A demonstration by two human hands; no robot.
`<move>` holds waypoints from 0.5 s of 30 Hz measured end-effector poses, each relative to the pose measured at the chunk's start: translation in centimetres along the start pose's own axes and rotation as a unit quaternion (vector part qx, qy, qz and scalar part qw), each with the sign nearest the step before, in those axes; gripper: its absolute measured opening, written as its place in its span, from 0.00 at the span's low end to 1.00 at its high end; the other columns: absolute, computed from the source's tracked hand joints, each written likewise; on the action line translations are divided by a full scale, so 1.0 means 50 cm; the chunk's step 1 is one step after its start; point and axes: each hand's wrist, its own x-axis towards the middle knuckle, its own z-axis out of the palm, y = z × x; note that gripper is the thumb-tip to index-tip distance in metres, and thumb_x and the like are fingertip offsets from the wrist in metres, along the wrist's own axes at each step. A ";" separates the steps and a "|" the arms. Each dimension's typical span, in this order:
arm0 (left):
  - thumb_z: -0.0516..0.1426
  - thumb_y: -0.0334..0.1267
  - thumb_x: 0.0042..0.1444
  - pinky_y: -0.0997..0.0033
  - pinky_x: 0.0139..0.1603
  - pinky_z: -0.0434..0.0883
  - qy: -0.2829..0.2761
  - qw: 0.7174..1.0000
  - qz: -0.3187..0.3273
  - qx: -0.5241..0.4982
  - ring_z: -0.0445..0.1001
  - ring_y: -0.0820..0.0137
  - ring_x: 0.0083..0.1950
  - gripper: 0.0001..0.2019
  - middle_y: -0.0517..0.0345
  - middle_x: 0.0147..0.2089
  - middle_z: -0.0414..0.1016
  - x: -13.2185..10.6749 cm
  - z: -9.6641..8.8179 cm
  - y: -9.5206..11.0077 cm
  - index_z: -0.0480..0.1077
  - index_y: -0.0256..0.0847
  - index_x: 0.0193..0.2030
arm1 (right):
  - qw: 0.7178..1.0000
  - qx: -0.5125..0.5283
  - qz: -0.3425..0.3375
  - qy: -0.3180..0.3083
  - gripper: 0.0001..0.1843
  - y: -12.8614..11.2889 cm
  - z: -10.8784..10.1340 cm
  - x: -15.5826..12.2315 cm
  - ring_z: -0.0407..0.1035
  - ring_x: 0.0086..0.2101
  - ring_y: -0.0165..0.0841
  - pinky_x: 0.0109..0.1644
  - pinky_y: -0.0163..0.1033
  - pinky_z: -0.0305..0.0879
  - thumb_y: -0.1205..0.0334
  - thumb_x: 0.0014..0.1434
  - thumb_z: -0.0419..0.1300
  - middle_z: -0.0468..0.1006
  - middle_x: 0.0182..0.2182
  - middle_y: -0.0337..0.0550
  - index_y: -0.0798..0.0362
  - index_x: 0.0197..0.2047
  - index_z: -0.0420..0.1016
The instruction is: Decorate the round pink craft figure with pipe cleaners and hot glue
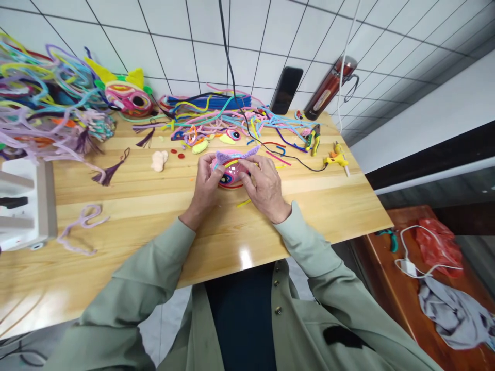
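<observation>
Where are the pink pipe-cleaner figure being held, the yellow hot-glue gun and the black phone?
Pink pipe-cleaner figure (232, 171): head view, its pink front beside the eye.
Yellow hot-glue gun (334, 159): head view, its body.
Black phone (286, 90): head view, middle of its dark face.

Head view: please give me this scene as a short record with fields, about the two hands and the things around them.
left hand: holds the pink pipe-cleaner figure at its left side
right hand: holds the same figure at its right side
surface: wooden table
right of hands: yellow glue gun
behind: loose pipe cleaners; dark phone, propped upright
left: purple tassel
</observation>
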 end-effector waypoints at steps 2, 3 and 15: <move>0.76 0.69 0.63 0.63 0.57 0.84 0.004 1.000 -0.005 0.002 0.84 0.59 0.57 0.31 0.54 0.57 0.85 -0.002 0.000 0.001 0.78 0.48 0.58 | 1.000 0.005 0.012 -0.010 0.19 -0.001 0.004 -0.001 0.81 0.63 0.51 0.70 0.61 0.80 0.55 0.88 0.59 0.88 0.63 0.59 0.48 0.71 0.87; 0.76 0.68 0.63 0.64 0.57 0.83 0.006 1.000 -0.007 0.004 0.84 0.59 0.56 0.31 0.54 0.56 0.85 -0.003 0.000 0.001 0.78 0.48 0.58 | 1.000 0.009 0.017 -0.014 0.19 0.000 0.006 -0.001 0.81 0.63 0.51 0.70 0.61 0.80 0.54 0.88 0.59 0.88 0.63 0.59 0.48 0.71 0.87; 0.78 0.68 0.59 0.63 0.54 0.83 -0.011 1.000 -0.021 0.004 0.84 0.60 0.53 0.31 0.56 0.52 0.84 0.013 -0.023 -0.019 0.79 0.48 0.54 | 0.998 0.017 0.036 -0.045 0.21 0.015 0.023 -0.009 0.81 0.65 0.50 0.73 0.59 0.81 0.56 0.89 0.58 0.86 0.65 0.58 0.47 0.74 0.85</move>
